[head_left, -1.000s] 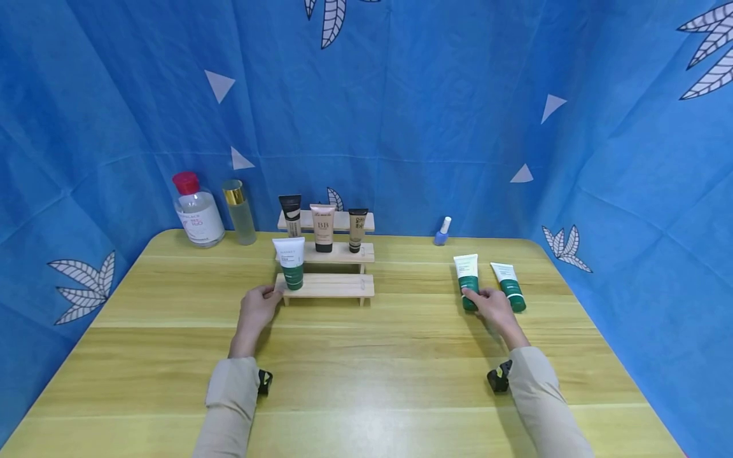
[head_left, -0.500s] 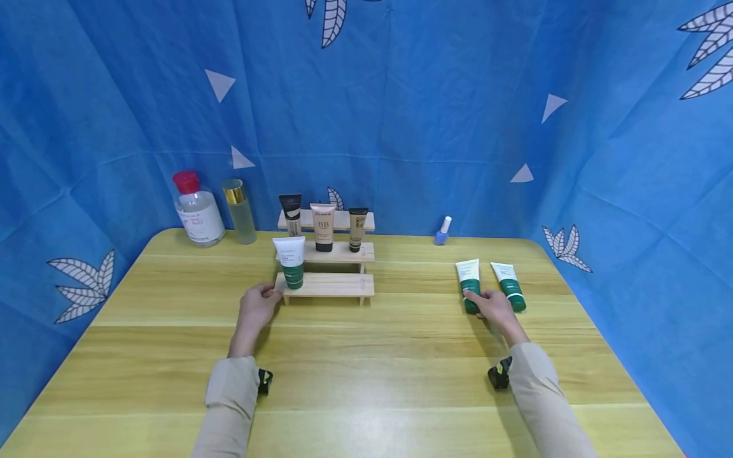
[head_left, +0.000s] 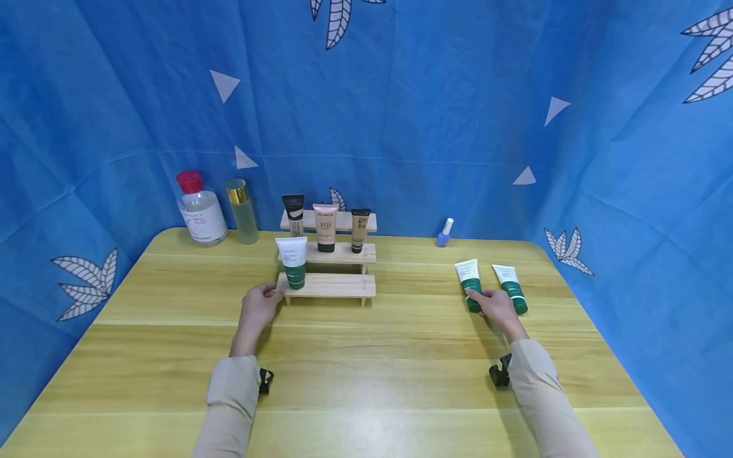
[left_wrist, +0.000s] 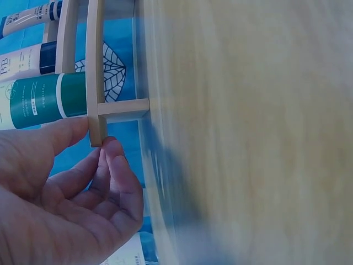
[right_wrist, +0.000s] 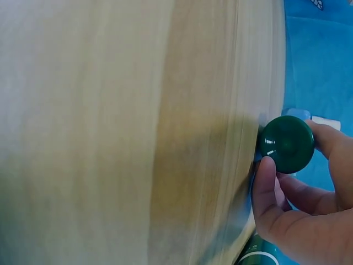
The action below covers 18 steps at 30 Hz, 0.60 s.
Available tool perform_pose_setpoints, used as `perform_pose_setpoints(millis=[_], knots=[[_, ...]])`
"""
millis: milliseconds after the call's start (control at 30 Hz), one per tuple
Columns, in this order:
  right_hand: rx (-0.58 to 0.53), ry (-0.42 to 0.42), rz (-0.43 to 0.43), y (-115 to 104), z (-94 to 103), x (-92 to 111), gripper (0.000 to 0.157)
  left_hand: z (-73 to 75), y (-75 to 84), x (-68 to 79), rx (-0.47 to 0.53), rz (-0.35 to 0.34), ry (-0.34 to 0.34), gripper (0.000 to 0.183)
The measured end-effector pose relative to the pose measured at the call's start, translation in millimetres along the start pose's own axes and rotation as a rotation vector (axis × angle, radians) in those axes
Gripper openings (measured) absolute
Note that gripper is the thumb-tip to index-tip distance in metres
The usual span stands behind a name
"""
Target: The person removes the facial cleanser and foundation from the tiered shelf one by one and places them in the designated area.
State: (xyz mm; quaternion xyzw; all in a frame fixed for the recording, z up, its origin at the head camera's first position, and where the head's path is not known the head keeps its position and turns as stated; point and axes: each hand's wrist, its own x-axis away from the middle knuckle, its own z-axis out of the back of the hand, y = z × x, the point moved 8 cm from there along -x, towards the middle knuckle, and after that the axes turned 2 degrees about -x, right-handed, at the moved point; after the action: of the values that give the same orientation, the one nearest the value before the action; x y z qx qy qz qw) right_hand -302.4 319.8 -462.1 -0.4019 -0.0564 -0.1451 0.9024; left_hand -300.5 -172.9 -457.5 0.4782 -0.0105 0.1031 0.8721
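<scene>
My left hand (head_left: 258, 308) pinches the left end of the lowest board of a tiered wooden stand (head_left: 338, 286). In the left wrist view the thumb lies over the board's edge, with fingertips beneath. Just beside it a white-and-green squeeze tube (head_left: 293, 257) stands cap-down on that board. My right hand (head_left: 497, 308) grips a second white-and-green squeeze tube (head_left: 467, 270) by its cap end, low over the table at right. The right wrist view looks straight at its round green cap (right_wrist: 287, 144) between thumb and fingers. A similar tube (head_left: 508, 286) lies right beside that hand.
Smaller tubes stand on the middle tier: a black-capped one (head_left: 294, 219), a pink BB tube (head_left: 326, 229) and a gold one (head_left: 359, 232). A red-capped bottle (head_left: 203, 219) and a gold-capped bottle (head_left: 244, 219) stand back left. A nail polish bottle (head_left: 443, 236) is near the back edge.
The tube in my right hand has shifted slightly toward me and tipped a little askew. My left hand stays on the stand. The head view has shifted slightly.
</scene>
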Motion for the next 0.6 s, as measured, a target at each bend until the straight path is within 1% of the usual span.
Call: perform_pose_setpoints(millis=[67,133,233,333,467,600], knots=[[-0.003,0.003,0.004,0.3,-0.2,0.6,0.040,-0.4,-0.4,-0.5,-0.001,-0.002,-0.002,0.042],[-0.003,-0.004,0.009,0.3,-0.5,2.1,0.042,-0.7,-0.4,-0.6,0.002,-0.001,-0.004,0.042],[-0.015,-0.036,0.007,0.1,-1.8,5.0,0.057,-0.9,-1.3,-1.6,0.004,0.004,-0.006,0.042],[-0.036,-0.064,-0.001,0.6,-3.5,6.9,0.066,-0.7,-1.1,-1.9,0.010,0.006,-0.006,0.043],[-0.055,-0.055,-0.001,0.6,-4.3,9.0,0.067,-1.0,-1.3,-1.9,0.015,0.009,-0.009,0.043],[-0.053,-0.034,0.021,-0.9,-3.0,13.2,0.065,-1.5,-1.7,-1.2,0.016,0.012,-0.014,0.044]])
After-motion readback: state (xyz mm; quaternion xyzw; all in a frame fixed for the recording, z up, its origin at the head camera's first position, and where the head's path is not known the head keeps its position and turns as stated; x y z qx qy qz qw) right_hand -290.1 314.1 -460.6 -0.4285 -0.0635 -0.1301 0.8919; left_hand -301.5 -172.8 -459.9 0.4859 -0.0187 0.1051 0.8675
